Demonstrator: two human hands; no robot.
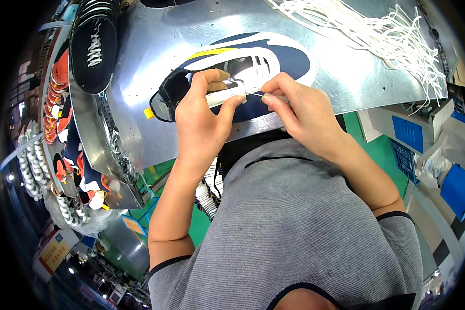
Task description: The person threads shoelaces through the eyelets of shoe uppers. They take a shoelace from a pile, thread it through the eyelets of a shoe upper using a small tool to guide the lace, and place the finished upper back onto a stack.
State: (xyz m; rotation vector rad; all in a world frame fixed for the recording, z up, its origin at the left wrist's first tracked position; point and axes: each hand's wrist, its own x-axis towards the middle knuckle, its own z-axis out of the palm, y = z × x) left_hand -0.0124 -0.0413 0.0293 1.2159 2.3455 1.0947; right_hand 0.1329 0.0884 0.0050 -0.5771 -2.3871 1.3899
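A navy, white and yellow shoe upper (295, 61) lies on its side on the metal table, its dark collar toward the left. White lacing crosses the upper's throat in several rows. My left hand (200, 121) grips the near edge of the throat, thumb on one side and fingers curled over the other. Beside it, my right hand (309, 112) pinches a thin white shoelace (253, 93) between thumb and forefinger. That lace runs from the upper's near edge to the right fingertips. Its exact path through the eyelets is hidden behind my fingers.
Loose white laces (377, 39) spread over the table's (139, 111) far right and hang off its edge. A black shoe piece with white lacing (93, 54) lies far left. Orange, white and navy uppers (54, 98) are stacked beyond the left edge. Boxes with blue parts (408, 132) stand at right.
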